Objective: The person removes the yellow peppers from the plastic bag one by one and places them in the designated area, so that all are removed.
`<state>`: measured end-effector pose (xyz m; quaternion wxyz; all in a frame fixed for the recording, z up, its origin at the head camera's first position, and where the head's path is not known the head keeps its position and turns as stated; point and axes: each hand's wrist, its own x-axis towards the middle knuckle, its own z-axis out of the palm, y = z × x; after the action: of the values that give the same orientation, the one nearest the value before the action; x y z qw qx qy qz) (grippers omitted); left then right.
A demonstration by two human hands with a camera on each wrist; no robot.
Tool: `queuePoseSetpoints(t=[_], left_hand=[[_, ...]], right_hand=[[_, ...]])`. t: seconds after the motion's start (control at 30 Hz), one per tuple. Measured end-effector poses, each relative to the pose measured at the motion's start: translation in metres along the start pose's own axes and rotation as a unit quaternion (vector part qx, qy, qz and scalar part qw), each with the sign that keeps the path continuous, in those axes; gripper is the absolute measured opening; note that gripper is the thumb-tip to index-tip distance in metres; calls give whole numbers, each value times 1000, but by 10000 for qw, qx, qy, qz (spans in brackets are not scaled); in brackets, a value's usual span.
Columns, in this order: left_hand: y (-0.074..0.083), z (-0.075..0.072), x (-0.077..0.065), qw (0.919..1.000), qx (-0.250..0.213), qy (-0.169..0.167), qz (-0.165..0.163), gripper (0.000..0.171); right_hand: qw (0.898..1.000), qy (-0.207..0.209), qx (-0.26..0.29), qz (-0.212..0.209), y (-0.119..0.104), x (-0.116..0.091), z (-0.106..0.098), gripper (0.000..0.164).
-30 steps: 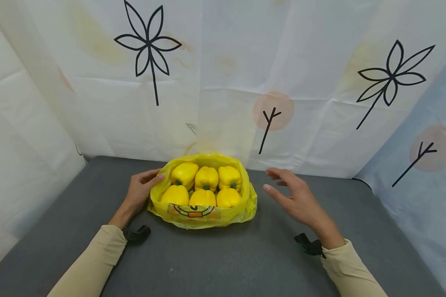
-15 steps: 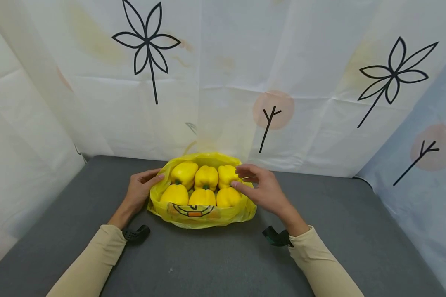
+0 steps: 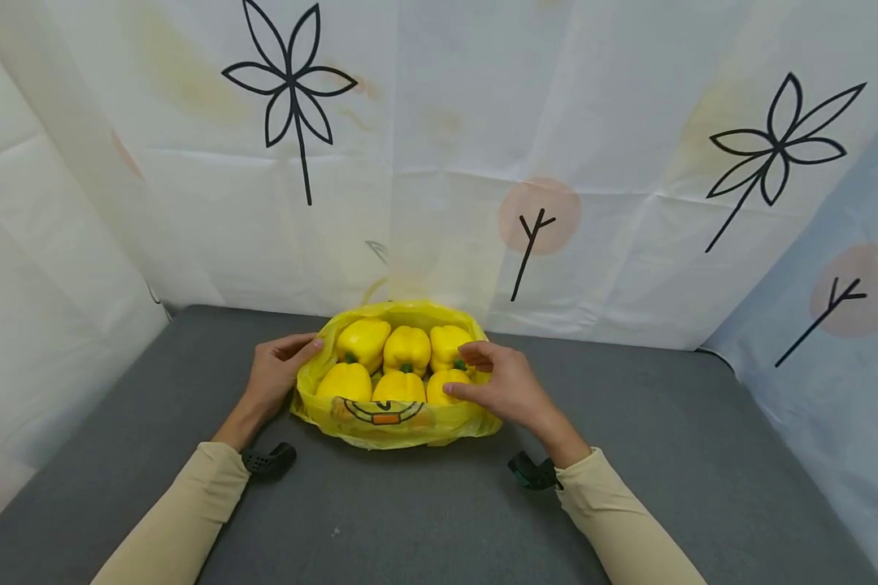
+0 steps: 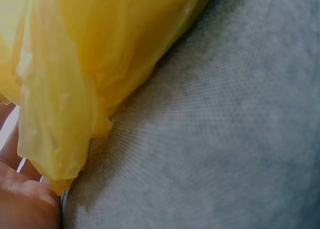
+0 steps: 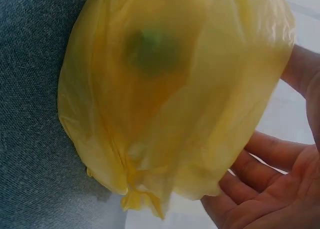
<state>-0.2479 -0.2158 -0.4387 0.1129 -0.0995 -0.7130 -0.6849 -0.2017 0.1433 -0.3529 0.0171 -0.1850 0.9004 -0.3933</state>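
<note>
A yellow plastic bag [image 3: 410,431] with its mouth open upward sits on the grey table and holds several yellow bell peppers [image 3: 406,349] in two rows. My left hand [image 3: 272,372] holds the bag's left rim, thumb on the near side and fingers behind it. In the left wrist view, the bag's hanging edge [image 4: 55,124] lies against that hand. Over the right rim, my right hand [image 3: 510,388] reaches in with spread, slightly bent fingers. Its thumb is at the front right pepper [image 3: 439,387]. The right wrist view shows a green pepper stem through the bag [image 5: 150,114].
The dark grey table [image 3: 380,520] stretches out in front of the bag and to both sides. Close behind the bag, a white patterned cloth [image 3: 439,227] hangs down to the table's back edge. Similar cloth closes off both sides.
My right hand has moved left from beside the bag to over its right rim, then a little lower among the peppers. The left hand and the bag stay nearly still.
</note>
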Motion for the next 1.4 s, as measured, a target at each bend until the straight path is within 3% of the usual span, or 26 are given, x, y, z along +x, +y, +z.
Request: queuePoseSetpoints(t=[0.23, 0.43, 0.93, 1.4], left_hand=[[2, 2, -1, 9994, 327, 77, -39, 39], [3, 2, -1, 9991, 400, 126, -12, 39], [2, 3, 0, 9987, 467, 217, -9, 39], [1, 3, 0, 9987, 491, 151, 9, 40]], right_hand=[[9983, -405, -417, 47, -1, 0, 1, 76], [9963, -568, -632, -98, 1, 0, 5, 77], [9963, -591, -478, -394, 13, 2, 10, 76], [9924, -743, -201, -958, 27, 1, 10, 69]])
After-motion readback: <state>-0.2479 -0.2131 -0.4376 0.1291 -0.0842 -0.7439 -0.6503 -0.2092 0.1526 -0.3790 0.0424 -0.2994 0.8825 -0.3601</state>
